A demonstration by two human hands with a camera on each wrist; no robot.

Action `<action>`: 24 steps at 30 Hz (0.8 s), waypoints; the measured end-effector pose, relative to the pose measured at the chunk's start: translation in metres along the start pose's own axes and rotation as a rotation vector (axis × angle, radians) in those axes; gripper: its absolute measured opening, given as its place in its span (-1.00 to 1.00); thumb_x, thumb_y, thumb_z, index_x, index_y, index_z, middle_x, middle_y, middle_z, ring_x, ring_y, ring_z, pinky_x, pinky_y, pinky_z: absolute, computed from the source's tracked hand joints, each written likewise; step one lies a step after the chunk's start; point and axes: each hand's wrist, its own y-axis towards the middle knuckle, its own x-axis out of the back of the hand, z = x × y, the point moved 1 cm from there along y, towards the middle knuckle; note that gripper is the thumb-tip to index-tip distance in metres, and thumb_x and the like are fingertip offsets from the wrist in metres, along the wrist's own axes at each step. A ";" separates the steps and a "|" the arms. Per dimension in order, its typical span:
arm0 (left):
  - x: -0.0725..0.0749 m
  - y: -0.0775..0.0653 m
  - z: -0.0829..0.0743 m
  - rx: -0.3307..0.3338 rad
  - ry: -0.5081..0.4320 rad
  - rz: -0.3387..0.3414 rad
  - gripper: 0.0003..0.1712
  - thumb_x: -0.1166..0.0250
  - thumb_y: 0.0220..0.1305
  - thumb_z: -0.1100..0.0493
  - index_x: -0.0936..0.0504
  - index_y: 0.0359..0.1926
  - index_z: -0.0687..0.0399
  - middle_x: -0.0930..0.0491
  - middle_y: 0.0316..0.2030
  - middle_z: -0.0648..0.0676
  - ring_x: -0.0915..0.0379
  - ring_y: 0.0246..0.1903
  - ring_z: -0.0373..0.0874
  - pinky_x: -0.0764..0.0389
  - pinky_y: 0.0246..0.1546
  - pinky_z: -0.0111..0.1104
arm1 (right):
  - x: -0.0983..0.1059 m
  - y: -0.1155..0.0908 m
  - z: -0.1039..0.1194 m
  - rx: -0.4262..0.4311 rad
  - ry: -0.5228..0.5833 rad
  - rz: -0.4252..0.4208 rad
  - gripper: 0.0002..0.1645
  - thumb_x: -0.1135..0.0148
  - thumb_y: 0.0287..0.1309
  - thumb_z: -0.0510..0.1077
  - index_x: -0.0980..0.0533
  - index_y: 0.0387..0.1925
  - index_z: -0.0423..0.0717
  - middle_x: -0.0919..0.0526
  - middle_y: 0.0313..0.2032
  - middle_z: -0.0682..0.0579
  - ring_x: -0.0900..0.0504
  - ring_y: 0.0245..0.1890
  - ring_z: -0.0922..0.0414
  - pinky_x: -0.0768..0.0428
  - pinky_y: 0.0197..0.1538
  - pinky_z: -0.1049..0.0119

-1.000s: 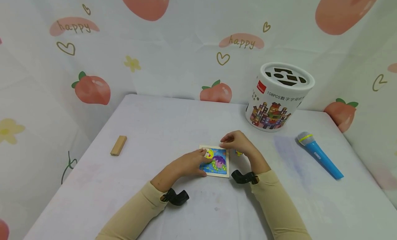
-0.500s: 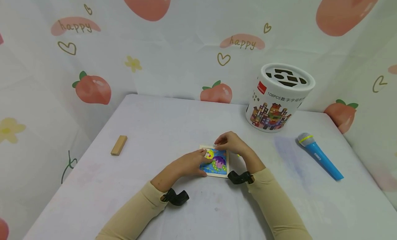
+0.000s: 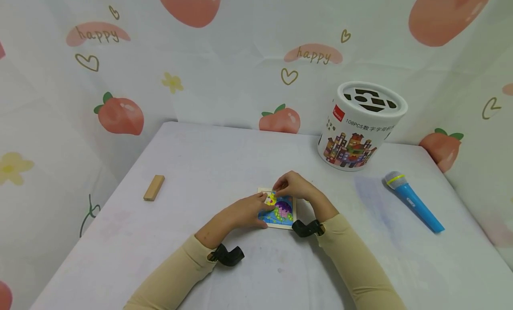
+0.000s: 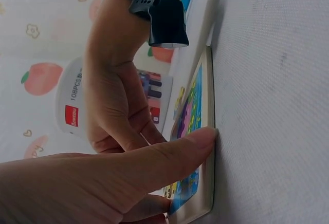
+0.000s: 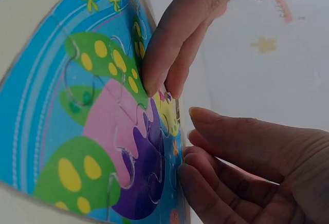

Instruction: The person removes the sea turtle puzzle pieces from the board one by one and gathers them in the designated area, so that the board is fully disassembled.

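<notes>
Left hand [image 3: 242, 210] lies across the left side of a small picture puzzle [image 3: 283, 208], fingers extended and resting on it, the thumb touching the near edge of its pale frame [image 3: 276, 226]. Right hand [image 3: 297, 185] is at the puzzle's far edge with its fingers bent and the fingertips close to the picture; whether they pinch a piece cannot be told, even from the right wrist view. The puzzle lies flat near the middle of the white-covered surface [image 3: 208, 163], between the two arms, and shows green shapes with yellow spots, pink and purple areas and a blue ground, with the joints between pieces visible.

Just beside the puzzle, on its right, is a small yellow item [image 4: 179, 99], mostly hidden by the right wrist in the head view. Each wrist carries a black curved device, one on the left [image 3: 227, 255] and one on the right [image 3: 307, 229], next to beige sleeves [image 3: 356, 261].

Farther out, a wooden block [image 3: 154, 188] lies well to the left. A white tub [image 3: 352, 136] with a slotted lid stands upright at the back right, and a blue toy microphone [image 3: 414, 203] lies slantwise on the right. Behind hangs a pale backdrop [image 3: 224, 69] printed with peaches, hearts and "happy".
</notes>
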 end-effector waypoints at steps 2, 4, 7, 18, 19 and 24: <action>-0.001 0.000 0.000 0.000 0.005 0.001 -0.34 -0.35 0.11 -0.04 -0.44 0.24 -0.04 -0.16 0.36 0.27 -0.03 0.39 0.07 -0.29 0.29 -0.13 | -0.001 0.001 0.000 0.005 -0.001 0.004 -0.79 -0.31 0.04 -0.25 -0.63 -0.25 -0.28 -0.67 -0.40 -0.06 -0.52 -0.45 0.21 -0.53 -0.38 0.44; -0.001 0.001 0.001 -0.002 0.011 0.003 -0.34 -0.34 0.12 -0.05 -0.44 0.25 -0.05 -0.15 0.36 0.27 -0.03 0.39 0.07 -0.29 0.29 -0.14 | -0.001 0.001 0.000 0.004 -0.001 0.007 -0.80 -0.32 0.03 -0.25 -0.64 -0.26 -0.28 -0.66 -0.41 -0.04 -0.50 -0.46 0.21 -0.50 -0.43 0.45; -0.002 0.002 0.001 -0.002 0.021 0.012 -0.34 -0.33 0.12 -0.06 -0.43 0.26 -0.06 -0.14 0.37 0.27 -0.02 0.40 0.07 -0.29 0.29 -0.14 | -0.002 0.001 0.000 0.004 0.000 0.008 -0.81 -0.32 0.02 -0.25 -0.64 -0.28 -0.27 -0.66 -0.43 -0.04 -0.49 -0.47 0.21 -0.48 -0.44 0.45; -0.003 0.001 0.001 0.006 0.012 0.027 -0.33 -0.31 0.14 -0.07 -0.40 0.27 -0.08 -0.10 0.38 0.26 0.03 0.41 0.06 -0.26 0.31 -0.15 | -0.003 0.000 0.003 -0.012 -0.015 -0.013 -0.83 -0.30 0.06 -0.26 -0.66 -0.29 -0.27 -0.71 -0.37 -0.09 -0.50 -0.48 0.23 -0.46 -0.51 0.45; -0.002 0.001 0.001 0.008 0.008 0.027 -0.33 -0.31 0.14 -0.07 -0.40 0.27 -0.08 -0.10 0.38 0.26 0.03 0.41 0.06 -0.26 0.31 -0.15 | -0.003 -0.001 0.003 -0.014 -0.013 -0.011 -0.83 -0.29 0.06 -0.27 -0.66 -0.28 -0.28 -0.71 -0.35 -0.10 -0.52 -0.47 0.23 -0.47 -0.49 0.44; -0.001 0.000 0.000 0.008 0.008 0.029 -0.34 -0.31 0.14 -0.06 -0.40 0.27 -0.06 -0.10 0.38 0.26 0.03 0.41 0.05 -0.25 0.32 -0.16 | -0.003 -0.002 0.004 0.016 -0.027 0.010 -0.83 -0.27 0.08 -0.32 -0.64 -0.25 -0.30 -0.70 -0.30 -0.13 -0.61 -0.36 0.20 -0.61 -0.27 0.39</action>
